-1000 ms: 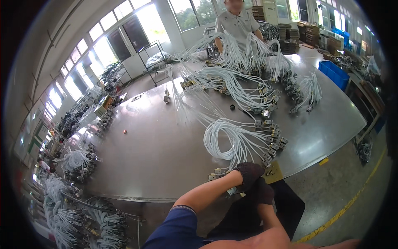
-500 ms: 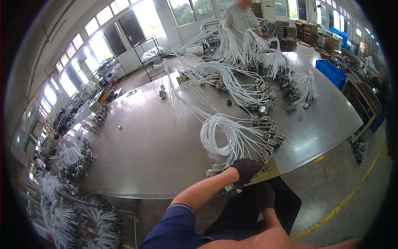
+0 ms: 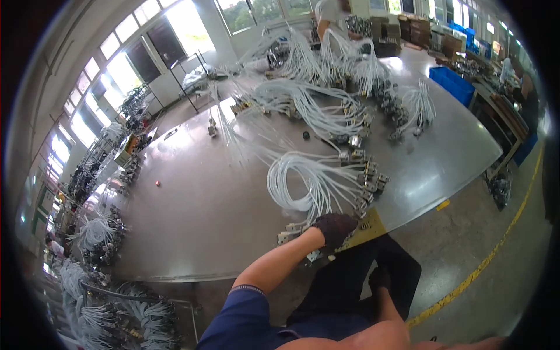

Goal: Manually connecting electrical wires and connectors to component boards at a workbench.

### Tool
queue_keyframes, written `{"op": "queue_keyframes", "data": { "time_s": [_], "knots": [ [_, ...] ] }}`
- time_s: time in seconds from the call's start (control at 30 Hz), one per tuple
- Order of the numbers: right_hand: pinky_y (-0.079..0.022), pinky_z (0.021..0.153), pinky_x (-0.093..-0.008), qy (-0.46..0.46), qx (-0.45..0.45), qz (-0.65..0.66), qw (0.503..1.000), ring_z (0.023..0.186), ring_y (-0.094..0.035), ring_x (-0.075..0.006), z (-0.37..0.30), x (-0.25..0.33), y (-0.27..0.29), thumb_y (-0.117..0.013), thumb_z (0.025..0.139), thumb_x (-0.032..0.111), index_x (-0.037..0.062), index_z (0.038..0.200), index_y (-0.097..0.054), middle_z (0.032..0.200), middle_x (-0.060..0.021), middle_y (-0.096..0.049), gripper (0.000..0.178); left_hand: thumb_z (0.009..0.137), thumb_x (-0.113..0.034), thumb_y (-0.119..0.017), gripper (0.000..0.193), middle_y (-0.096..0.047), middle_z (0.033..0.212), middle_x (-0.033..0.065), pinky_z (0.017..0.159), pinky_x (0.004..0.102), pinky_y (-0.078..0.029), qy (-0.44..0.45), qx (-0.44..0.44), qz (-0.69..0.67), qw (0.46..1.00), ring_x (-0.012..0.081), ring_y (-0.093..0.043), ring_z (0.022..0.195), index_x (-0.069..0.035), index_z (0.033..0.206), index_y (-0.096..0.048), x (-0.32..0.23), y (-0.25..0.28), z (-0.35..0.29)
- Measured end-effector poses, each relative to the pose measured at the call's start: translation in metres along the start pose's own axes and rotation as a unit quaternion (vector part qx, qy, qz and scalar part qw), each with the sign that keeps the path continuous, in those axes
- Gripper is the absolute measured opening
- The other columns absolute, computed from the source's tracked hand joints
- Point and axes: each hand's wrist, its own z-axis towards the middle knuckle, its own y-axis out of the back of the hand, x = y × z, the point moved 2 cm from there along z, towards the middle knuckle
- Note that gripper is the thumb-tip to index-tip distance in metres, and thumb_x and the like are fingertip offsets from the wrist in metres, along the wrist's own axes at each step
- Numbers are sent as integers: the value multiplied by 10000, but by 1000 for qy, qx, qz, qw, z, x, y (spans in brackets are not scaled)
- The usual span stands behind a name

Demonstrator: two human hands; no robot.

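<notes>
At the desk [image 3: 192,221] edge, gloved left hand [image 3: 335,229] clamps a connector [image 3: 287,236] — tug, and the coiled cables [image 3: 303,184] snag; right hand's [image 3: 380,278] grip unclear.

Left gloved hand [image 3: 335,228] shifted slightly along table edge [image 3: 408,207], view tilted closer to cable coil [image 3: 303,181]

A large grey worktop [image 3: 198,210] fills the middle of a workshop. Bright windows [image 3: 175,23] line the far and left walls, glaring on its surface. The concrete floor [image 3: 466,233] on the right carries a yellow line [image 3: 484,262]. A blue crate [image 3: 452,84] stands far right.
</notes>
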Motion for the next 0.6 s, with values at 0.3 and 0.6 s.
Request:
{"op": "queue_keyframes", "data": {
  "time_s": [0.3, 0.6],
  "knots": [
    [-405, 541, -347, -32, -10, 69, 997, 624, -529, -152, -11, 11, 4, -580, 952, 193, 63, 981, -538, 729, -48, -535, 139, 779, -98, -656, 398, -650, 1162, 169, 880, 474, -549, 15, -2, -6, 1000, 388, -664, 1077, -107, 1176, -639, 10, -12, -3],
    [-414, 527, -331, -32, -45, -1, 998, 582, -536, -154, -19, 27, 8, -616, 876, 120, 11, 1024, -558, 707, -62, -572, 193, 795, -80, -726, 273, -708, 1047, 107, 882, 395, -555, 63, -104, -225, 967, 277, -698, 1006, -104, 1067, -710, 13, 12, -13]
  ]
}}
